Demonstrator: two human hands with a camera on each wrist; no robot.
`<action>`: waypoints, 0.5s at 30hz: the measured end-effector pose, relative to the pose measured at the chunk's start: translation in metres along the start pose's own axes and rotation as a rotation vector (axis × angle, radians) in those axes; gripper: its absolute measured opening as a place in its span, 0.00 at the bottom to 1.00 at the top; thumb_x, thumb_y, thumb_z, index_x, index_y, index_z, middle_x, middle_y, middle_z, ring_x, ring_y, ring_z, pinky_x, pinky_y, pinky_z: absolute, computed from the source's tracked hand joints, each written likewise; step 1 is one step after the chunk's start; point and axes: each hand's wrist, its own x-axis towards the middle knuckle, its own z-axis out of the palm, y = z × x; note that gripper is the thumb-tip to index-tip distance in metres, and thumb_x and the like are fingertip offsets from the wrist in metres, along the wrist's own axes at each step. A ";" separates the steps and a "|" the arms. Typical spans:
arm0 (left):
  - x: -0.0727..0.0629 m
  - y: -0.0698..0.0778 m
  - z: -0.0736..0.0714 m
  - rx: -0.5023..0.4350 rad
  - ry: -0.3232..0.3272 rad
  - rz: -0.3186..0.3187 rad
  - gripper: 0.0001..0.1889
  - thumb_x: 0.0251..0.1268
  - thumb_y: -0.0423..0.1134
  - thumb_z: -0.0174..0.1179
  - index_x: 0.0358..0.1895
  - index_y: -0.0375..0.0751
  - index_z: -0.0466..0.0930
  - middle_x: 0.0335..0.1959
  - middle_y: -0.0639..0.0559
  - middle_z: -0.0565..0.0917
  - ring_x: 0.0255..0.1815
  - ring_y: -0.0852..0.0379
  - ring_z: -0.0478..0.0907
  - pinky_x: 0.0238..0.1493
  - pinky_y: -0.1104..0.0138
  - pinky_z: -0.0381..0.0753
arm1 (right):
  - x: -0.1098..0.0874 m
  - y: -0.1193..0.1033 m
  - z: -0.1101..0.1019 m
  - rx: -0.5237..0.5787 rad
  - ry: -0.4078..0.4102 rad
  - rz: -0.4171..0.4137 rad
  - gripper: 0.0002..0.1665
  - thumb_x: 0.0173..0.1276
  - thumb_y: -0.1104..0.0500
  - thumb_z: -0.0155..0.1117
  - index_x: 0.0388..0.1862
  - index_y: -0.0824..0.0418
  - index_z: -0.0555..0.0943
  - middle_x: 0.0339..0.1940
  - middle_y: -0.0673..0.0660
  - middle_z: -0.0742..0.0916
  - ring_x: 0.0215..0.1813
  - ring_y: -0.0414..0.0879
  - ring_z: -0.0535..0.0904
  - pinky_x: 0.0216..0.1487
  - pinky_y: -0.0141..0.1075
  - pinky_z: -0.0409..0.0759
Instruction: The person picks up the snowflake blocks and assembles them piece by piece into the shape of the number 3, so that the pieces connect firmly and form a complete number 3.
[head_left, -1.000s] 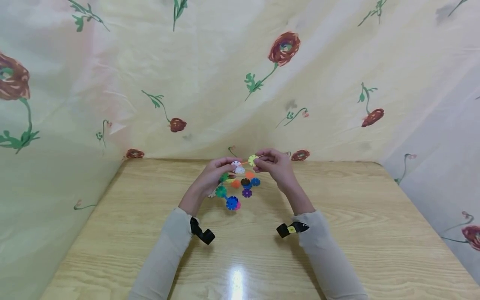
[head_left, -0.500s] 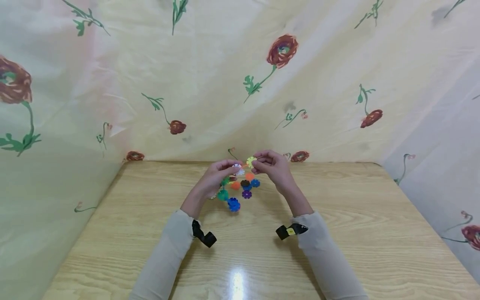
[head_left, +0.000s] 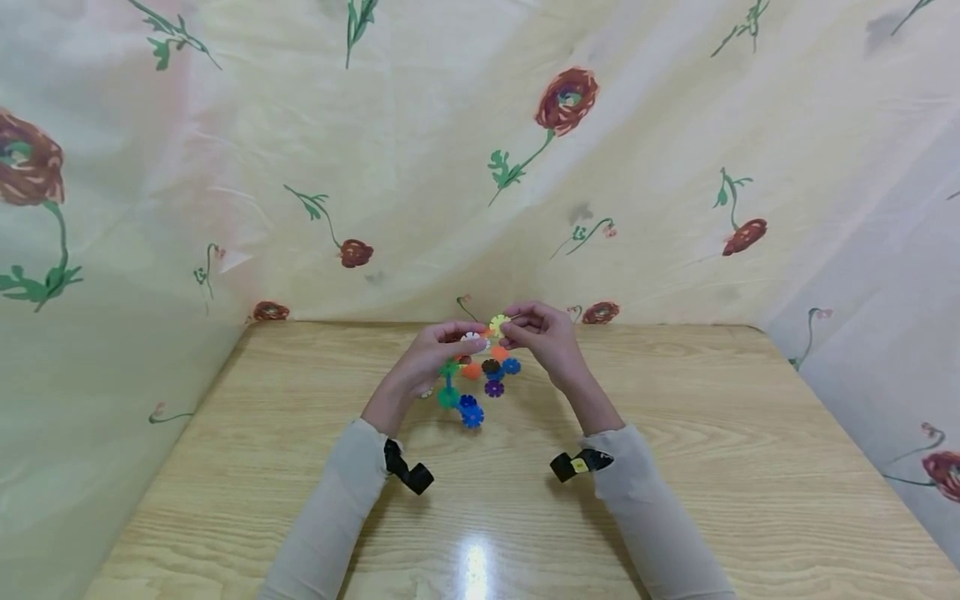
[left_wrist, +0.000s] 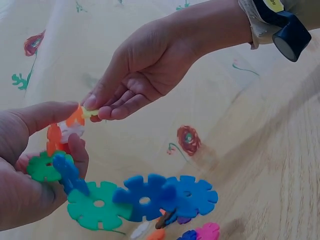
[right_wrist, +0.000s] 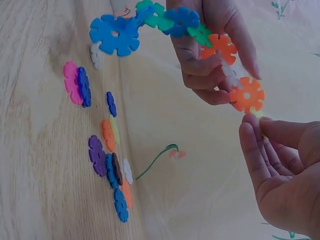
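My left hand grips a chain of notched plastic building discs, thumb and fingers around its white and orange part. From that hand hang green discs and blue discs, slotted edge to edge. At the upper end an orange disc stands out beyond the left fingertips. My right hand pinches a yellow disc between thumb and fingers, its edge right at the orange disc's rim. In the right wrist view the yellow disc is mostly hidden by the fingertips. Both hands are above the table.
Loose discs lie on the wooden table below the hands, among them a purple disc, a pink disc and several blue and orange ones. A flowered cloth hangs behind the table's far edge.
My right hand has brought the yellow disc slightly left, closer to my left hand. The hanging blue and green end of the chain has swung a little down and right.
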 end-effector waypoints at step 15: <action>-0.001 0.000 0.000 -0.062 0.121 -0.003 0.17 0.72 0.40 0.64 0.58 0.35 0.83 0.48 0.51 0.87 0.55 0.44 0.82 0.63 0.52 0.81 | -0.003 -0.005 0.004 0.032 0.006 0.033 0.17 0.72 0.67 0.65 0.55 0.74 0.78 0.33 0.54 0.88 0.31 0.41 0.88 0.43 0.36 0.89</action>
